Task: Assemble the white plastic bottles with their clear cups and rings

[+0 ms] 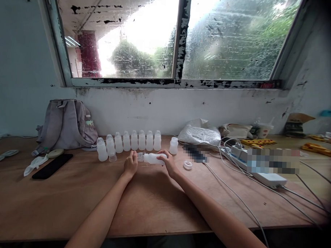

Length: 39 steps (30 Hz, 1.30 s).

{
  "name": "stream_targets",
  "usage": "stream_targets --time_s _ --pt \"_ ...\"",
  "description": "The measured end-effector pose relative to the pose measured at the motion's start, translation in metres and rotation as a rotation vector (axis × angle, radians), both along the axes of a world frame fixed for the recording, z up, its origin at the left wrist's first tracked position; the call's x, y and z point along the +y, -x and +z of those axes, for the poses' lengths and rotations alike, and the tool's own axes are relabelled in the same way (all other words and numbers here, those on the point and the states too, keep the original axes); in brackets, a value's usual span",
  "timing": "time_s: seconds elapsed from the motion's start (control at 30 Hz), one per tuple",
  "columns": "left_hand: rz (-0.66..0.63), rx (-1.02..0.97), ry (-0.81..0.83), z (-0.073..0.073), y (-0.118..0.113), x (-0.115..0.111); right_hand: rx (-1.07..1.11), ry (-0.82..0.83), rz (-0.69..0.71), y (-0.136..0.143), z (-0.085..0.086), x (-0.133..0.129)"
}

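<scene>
A white translucent baby bottle [152, 158] lies on its side between my hands, low over the table. My right hand [167, 162] is wrapped round its base at the right end. At the other end, my left hand [130, 164] has its fingers closed at a clear bottle cap [140, 156], which sits against the bottle's neck. Behind them several similar bottles [134, 140] with clear caps stand in a row. A single bottle [173, 146] without a tall cap stands right of my right hand, and a clear ring-shaped part [187, 165] lies nearby.
A grey backpack [66, 122] rests against the wall, with a black phone [52, 166] in front of it. To the right are a silvery plastic bag [200, 133], a white power strip [269, 178] and loose cables [228, 191] running over the wooden table [157, 210].
</scene>
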<state>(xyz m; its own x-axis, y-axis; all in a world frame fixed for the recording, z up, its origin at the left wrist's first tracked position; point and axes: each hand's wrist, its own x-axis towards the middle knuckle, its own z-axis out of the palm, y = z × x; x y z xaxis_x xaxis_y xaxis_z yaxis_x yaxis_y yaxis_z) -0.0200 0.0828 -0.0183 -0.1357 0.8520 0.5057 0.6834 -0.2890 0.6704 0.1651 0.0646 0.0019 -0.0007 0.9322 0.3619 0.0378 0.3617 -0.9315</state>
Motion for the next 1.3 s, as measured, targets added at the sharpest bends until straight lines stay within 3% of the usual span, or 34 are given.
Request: stream_targets --time_s 0.43,0.97,1.3 --pt "-0.002 0.101 -0.051 0.002 -0.003 -0.007 -0.034 -0.103 0.01 0.001 0.004 -0.005" --pt "-0.003 0.028 -0.066 0.005 -0.009 -0.013 -0.115 -0.202 -0.067 0.007 0.006 -0.015" --pt "-0.071 -0.035 -0.28 0.01 -0.024 -0.042 -0.057 -0.262 -0.313 0.012 -0.001 -0.03"
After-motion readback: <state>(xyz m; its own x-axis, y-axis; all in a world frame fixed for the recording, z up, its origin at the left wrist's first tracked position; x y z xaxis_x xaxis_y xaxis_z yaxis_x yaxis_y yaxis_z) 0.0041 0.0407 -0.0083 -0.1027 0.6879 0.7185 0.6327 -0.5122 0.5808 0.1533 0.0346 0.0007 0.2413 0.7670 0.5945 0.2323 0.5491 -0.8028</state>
